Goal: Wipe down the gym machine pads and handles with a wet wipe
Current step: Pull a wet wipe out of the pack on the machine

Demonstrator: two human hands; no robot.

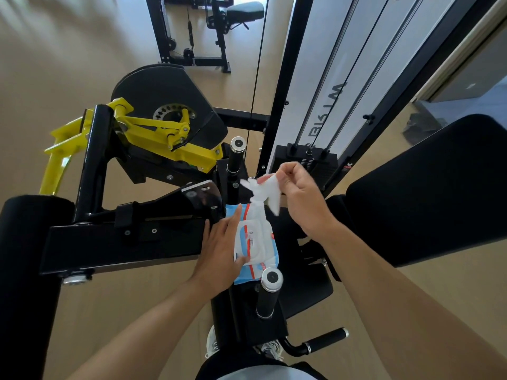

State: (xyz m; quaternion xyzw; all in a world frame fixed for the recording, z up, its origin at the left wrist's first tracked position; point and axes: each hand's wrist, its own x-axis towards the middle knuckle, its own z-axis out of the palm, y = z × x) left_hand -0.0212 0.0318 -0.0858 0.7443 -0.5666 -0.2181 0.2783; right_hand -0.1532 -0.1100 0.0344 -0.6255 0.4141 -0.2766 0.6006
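Two hands share the job: our right hand (295, 187) pinches a white wet wipe (264, 192) just above the blue-and-white soft wipe pack (256, 239), apparently still attached; our flat left hand (219, 250) presses it.

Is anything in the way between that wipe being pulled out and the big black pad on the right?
Nothing visible blocks it. The right hand pinches the wet wipe, whose lower end still runs into the pack that the left hand holds down. From there to the back pad lies only open air.
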